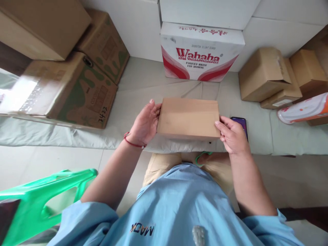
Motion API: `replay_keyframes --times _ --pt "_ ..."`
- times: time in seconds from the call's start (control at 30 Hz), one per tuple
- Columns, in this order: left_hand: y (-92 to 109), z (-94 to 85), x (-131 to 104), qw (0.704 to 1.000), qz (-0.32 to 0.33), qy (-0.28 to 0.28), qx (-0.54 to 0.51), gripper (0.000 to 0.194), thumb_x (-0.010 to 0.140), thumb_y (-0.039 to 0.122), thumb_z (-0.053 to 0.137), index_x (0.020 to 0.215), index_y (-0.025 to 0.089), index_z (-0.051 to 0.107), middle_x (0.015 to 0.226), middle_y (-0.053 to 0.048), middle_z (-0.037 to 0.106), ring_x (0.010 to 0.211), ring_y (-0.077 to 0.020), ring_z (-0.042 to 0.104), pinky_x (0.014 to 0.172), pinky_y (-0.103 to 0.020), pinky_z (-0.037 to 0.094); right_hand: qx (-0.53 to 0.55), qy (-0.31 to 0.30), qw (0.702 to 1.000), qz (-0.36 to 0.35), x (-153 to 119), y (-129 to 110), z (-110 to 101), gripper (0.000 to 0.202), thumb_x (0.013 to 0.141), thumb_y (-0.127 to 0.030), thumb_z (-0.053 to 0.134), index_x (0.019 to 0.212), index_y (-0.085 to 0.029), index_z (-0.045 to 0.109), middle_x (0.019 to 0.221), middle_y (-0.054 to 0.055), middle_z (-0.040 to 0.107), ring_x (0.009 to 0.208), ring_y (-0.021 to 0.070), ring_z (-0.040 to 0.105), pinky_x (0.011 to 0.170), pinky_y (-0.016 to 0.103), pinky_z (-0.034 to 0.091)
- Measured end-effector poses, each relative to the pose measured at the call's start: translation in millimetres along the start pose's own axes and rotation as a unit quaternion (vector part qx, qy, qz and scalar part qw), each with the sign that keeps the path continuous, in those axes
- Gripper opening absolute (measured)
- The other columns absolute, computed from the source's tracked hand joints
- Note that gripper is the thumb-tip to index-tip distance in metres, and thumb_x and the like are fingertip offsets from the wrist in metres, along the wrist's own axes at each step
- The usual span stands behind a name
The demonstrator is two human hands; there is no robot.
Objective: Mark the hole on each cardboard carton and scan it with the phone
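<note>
A plain brown cardboard box [189, 118] is held between my two hands at the front edge of the cloth-covered table [138, 82]. My left hand [147, 122], with a red string bracelet at the wrist, presses against the box's left end, some of its fingers hidden behind it. At the right end my right hand [232, 133] grips the near corner, thumb on the top face and fingers at the side. A dark phone [240, 123] lies on the cloth just behind my right hand.
A white and red Wahaha carton [200, 53] stands at the back. Large printed cartons [77, 89] are stacked at the left. Several small brown boxes [263, 73] and a white-orange cylinder [304, 108] sit at the right. A green stool [28, 198] is at the lower left.
</note>
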State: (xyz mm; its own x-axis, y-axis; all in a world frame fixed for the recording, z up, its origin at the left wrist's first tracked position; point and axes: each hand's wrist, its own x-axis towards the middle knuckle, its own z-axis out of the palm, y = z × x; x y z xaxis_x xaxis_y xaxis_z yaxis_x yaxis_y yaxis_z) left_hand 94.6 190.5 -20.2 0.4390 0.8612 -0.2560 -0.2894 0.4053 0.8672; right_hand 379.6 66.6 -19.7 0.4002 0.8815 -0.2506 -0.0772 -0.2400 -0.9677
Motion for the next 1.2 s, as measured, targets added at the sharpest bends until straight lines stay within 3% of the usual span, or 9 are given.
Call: replay_keyframes --times 0.1,0.23,0.37,0.47,0.6,0.7,0.77,0.93,1.2 --pt "5.9 4.1 -3.7 1.0 0.004 -0.016 -0.005 0.065 0.092 0.078 0.071 0.109 0.016 0.078 0.126 -0.018 0.08 0.145 -0.0436 0.065 0.119 -0.054 0.06 -0.013 -0.014 1.0 -0.022 -1.2 0.5 2.3 0.057 0.08 -0.057 0.087 0.123 -0.019 0.08 0.091 0.003 0.077 0.057 0.009 0.049 0.042 0.02 0.036" --pt "7.4 22.4 -24.2 0.99 0.134 0.024 0.024 0.059 0.088 0.072 0.081 0.12 0.022 0.077 0.142 -0.012 0.076 0.154 -0.0395 0.056 0.128 -0.053 0.051 -0.059 -0.021 0.993 -0.098 -6.9 11.7 -4.6 0.054 0.089 -0.05 0.084 0.135 -0.026 0.07 0.116 0.006 0.079 0.082 0.0165 0.066 0.068 0.028 0.056" --pt "8.9 35.9 -48.3 0.973 0.223 0.046 0.047 0.047 0.089 0.062 0.086 0.115 0.025 0.076 0.151 -0.01 0.072 0.159 -0.0367 0.052 0.131 -0.052 0.044 -0.079 0.01 0.987 -0.138 -14.8 29.4 -10.4 0.031 0.086 -0.036 0.083 0.111 -0.025 0.07 0.1 0.002 0.072 0.087 0.0175 0.063 0.077 0.03 0.054" --pt "9.5 40.4 -59.8 0.967 0.247 0.065 0.027 0.032 0.094 0.055 0.082 0.093 0.024 0.073 0.143 -0.009 0.077 0.14 -0.0343 0.067 0.119 -0.049 0.053 0.026 0.033 0.992 -0.12 -20.3 41.8 -9.2 0.023 0.079 -0.031 0.081 0.097 -0.026 0.067 0.095 0.0 0.069 0.092 0.0181 0.065 0.082 0.031 0.056" --pt "0.6 42.3 -64.3 0.955 0.269 0.126 -0.019 0.029 0.095 0.046 0.08 0.08 0.025 0.067 0.103 -0.004 0.082 0.1 -0.0224 0.074 0.095 -0.036 0.061 0.149 0.07 0.984 -0.064 -26.1 50.3 -2.8 0.035 0.096 -0.059 0.063 0.107 -0.027 0.072 0.097 0.002 0.074 0.086 0.0203 0.071 0.072 0.033 0.059" --pt "-14.1 37.7 -63.9 0.955 0.251 0.157 -0.016 0.022 0.088 0.041 0.087 0.09 0.026 0.071 0.089 0.0 0.073 0.085 -0.0164 0.067 0.08 -0.026 0.057 0.074 0.06 0.995 -0.044 -32.4 51.6 -0.2 0.063 0.105 -0.077 0.043 0.113 -0.023 0.076 0.1 0.01 0.079 0.098 0.0274 0.077 0.077 0.041 0.063" --pt "-24.2 31.4 -64.3 0.964 0.211 0.164 0.004 0.026 0.085 0.039 0.09 0.103 0.028 0.075 0.099 -0.001 0.072 0.091 -0.016 0.067 0.081 -0.024 0.056 0.01 0.046 0.998 -0.034 -38.0 51.2 -2.2 0.063 0.104 -0.078 0.05 0.111 -0.022 0.078 0.101 0.011 0.08 0.106 0.0311 0.077 0.084 0.044 0.065" --pt "-32.2 15.6 -72.8 0.981 0.145 0.11 0.071 0.047 0.09 0.044 0.086 0.133 0.027 0.079 0.143 -0.01 0.071 0.14 -0.0322 0.062 0.121 -0.044 0.051 -0.09 0.014 0.992 -0.092 -51.7 45.2 -16.3 0.047 0.102 -0.069 0.065 0.114 -0.026 0.08 0.112 0.008 0.08 0.109 0.0281 0.074 0.094 0.039 0.063" --pt "-30.9 -1.2 -76.9 0.959 0.262 0.041 0.095 0.044 0.084 0.016 0.091 0.123 0.036 0.085 0.148 -0.004 0.074 0.148 -0.0274 0.063 0.124 -0.041 0.052 -0.091 0.012 0.986 -0.136 -55.9 54.0 -16.9 0.045 0.097 -0.044 0.077 0.139 -0.029 0.07 0.094 -0.001 0.066 0.063 0.0108 0.057 0.056 0.024 0.053"
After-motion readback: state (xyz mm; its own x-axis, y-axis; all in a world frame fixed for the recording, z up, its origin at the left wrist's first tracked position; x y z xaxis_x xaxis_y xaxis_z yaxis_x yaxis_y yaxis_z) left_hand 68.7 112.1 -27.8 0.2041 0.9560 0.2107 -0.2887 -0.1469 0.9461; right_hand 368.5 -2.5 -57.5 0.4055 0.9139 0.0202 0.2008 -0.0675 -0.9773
